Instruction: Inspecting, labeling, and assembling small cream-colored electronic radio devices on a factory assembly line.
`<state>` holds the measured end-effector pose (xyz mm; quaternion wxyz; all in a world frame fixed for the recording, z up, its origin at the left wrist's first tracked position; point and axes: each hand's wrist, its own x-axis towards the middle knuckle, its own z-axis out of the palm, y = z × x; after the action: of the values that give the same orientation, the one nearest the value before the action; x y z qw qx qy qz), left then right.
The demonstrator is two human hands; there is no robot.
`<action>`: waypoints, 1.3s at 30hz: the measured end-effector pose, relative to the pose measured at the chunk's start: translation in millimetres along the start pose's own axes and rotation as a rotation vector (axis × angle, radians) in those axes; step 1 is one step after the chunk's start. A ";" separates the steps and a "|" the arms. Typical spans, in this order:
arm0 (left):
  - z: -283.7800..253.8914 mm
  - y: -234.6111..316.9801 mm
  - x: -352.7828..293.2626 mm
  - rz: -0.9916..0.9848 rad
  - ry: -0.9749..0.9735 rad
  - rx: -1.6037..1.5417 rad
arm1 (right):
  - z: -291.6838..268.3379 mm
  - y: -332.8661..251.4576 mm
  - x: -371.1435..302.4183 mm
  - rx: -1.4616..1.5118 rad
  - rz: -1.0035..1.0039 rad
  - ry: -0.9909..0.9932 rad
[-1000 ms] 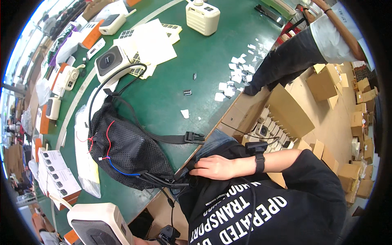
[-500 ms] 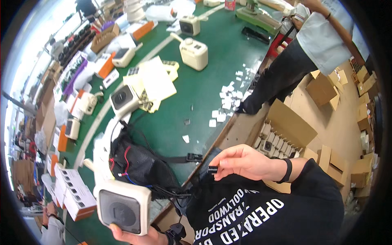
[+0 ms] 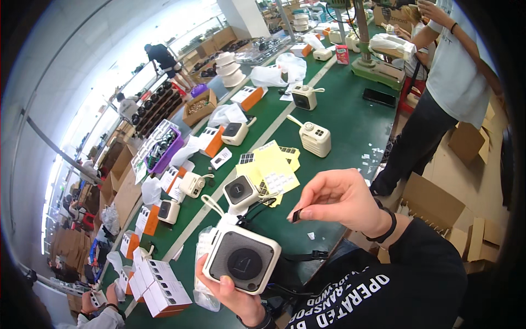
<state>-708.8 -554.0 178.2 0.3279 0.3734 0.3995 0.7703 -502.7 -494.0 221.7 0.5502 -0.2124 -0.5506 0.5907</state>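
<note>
My left hand (image 3: pixel 236 301) grips a cream portable speaker (image 3: pixel 242 262) by its lower left corner, thumb over the front edge. The speaker's grey grille with a dark round centre faces up, and its strap loop (image 3: pixel 212 204) sticks out at the top. To the right of the speaker and apart from it, my right hand (image 3: pixel 345 200) pinches a small black flat piece (image 3: pixel 296 215) between thumb and fingertips. Beyond the held speaker another cream speaker (image 3: pixel 239 191) lies beside yellow label sheets (image 3: pixel 282 178). Clear plastic wrap (image 3: pixel 205 296) lies under my left hand.
White and orange boxes (image 3: pixel 159 290) are stacked at the near left. More speakers (image 3: pixel 315 140) and a purple basket (image 3: pixel 167 156) stand farther off. A person (image 3: pixel 444 82) stands at the right, by an open carton (image 3: pixel 430 200). Another person's hands (image 3: pixel 98 299) show at lower left.
The view has tilted up and shows more of the far table. The held speaker appears farther right, nearer my right hand. My right hand still pinches the black piece, now turned more edge-on.
</note>
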 end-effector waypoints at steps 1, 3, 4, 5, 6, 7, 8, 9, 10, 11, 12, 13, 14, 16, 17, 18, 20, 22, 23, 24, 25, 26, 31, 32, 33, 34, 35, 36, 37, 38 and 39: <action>2.9 0.9 2.4 0.000 0.002 -0.001 | 4.3 -1.9 7.4 0.079 0.045 -0.080; 8.3 3.0 6.5 0.006 -0.032 0.005 | 19.4 0.9 19.6 0.139 0.047 -0.171; 12.3 4.3 7.4 0.000 -0.019 0.017 | 22.7 5.5 25.2 0.019 -0.039 -0.226; 15.7 4.6 8.3 -0.010 -0.013 0.020 | 25.3 11.6 30.4 -0.101 -0.123 -0.281; 18.8 4.6 9.1 0.009 0.001 0.026 | 30.1 17.1 33.5 -0.091 -0.088 -0.286; 20.2 3.8 9.9 0.026 0.016 0.034 | 34.6 22.8 34.2 -0.087 -0.074 -0.284; 21.0 3.0 10.5 0.014 0.021 0.039 | 38.6 28.3 33.6 -0.093 -0.066 -0.267; 21.7 2.2 10.9 0.018 0.044 0.048 | 42.7 33.2 32.3 -0.098 -0.058 -0.248; 22.2 1.4 11.1 0.023 0.069 0.057 | 47.5 37.5 30.7 -0.052 -0.024 -0.199; 23.2 1.2 11.4 0.013 0.075 0.061 | 49.3 41.6 29.0 -0.050 -0.011 -0.197; 24.8 1.4 11.5 0.016 0.084 0.071 | 50.0 45.4 27.3 -0.127 -0.052 -0.142; 25.1 0.6 12.2 0.022 0.093 0.081 | 51.6 49.3 25.9 -0.203 -0.093 -0.089; 24.9 -0.5 13.0 0.031 0.098 0.095 | 53.8 52.0 24.4 -0.218 -0.090 -0.041; 23.7 -1.0 12.9 0.030 0.102 0.104 | 53.9 57.1 24.1 -0.242 -0.121 -0.026; 22.8 -0.8 12.0 0.037 0.103 0.108 | 53.4 58.4 23.4 -0.269 -0.160 -0.012; 21.6 -0.7 10.9 0.030 0.104 0.111 | 53.1 57.3 22.5 -0.268 -0.153 -0.009; 19.4 -1.3 9.7 0.043 0.105 0.127 | 52.5 52.4 23.8 -0.382 -0.189 -0.029; 17.4 -0.8 8.1 0.047 0.107 0.144 | 51.0 47.0 25.2 -0.386 -0.182 -0.057; 16.8 0.4 6.8 0.052 0.106 0.160 | 50.9 43.9 25.1 -0.391 -0.177 -0.083; 16.8 2.0 5.6 0.048 0.106 0.162 | 51.4 40.7 24.5 -0.390 -0.172 -0.081; 16.9 2.8 5.1 0.042 0.101 0.161 | 51.9 38.4 24.6 -0.408 -0.184 -0.094; 17.0 3.5 4.7 0.037 0.095 0.160 | 52.3 37.3 24.3 -0.425 -0.195 -0.107; 16.6 8.6 2.5 0.039 0.098 0.171 | 56.7 37.4 21.4 -0.436 -0.203 -0.089; 16.8 9.5 2.1 0.033 0.092 0.170 | 57.3 36.9 21.0 -0.447 -0.213 -0.084; 17.1 10.2 1.8 0.032 0.093 0.171 | 57.9 36.7 20.5 -0.446 -0.212 -0.084; 17.7 10.6 1.3 0.037 0.092 0.173 | 58.5 36.5 19.8 -0.442 -0.213 -0.077; 18.0 11.0 0.9 0.042 0.091 0.174 | 58.8 36.3 19.2 -0.439 -0.214 -0.070; 17.8 10.9 0.4 0.041 0.091 0.175 | 58.8 36.0 18.8 -0.438 -0.214 -0.069; 17.0 10.9 0.0 0.043 0.089 0.176 | 59.0 35.4 18.5 -0.446 -0.217 -0.071; 16.2 11.1 -0.4 0.046 0.088 0.178 | 59.2 34.9 18.0 -0.454 -0.220 -0.074; 15.6 11.5 -0.8 0.045 0.087 0.179 | 59.3 34.3 17.2 -0.454 -0.219 -0.073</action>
<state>-697.7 -554.3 194.1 0.2581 0.3762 0.4722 0.7543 -573.0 -496.1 215.4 0.5289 -0.2481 -0.7083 0.3962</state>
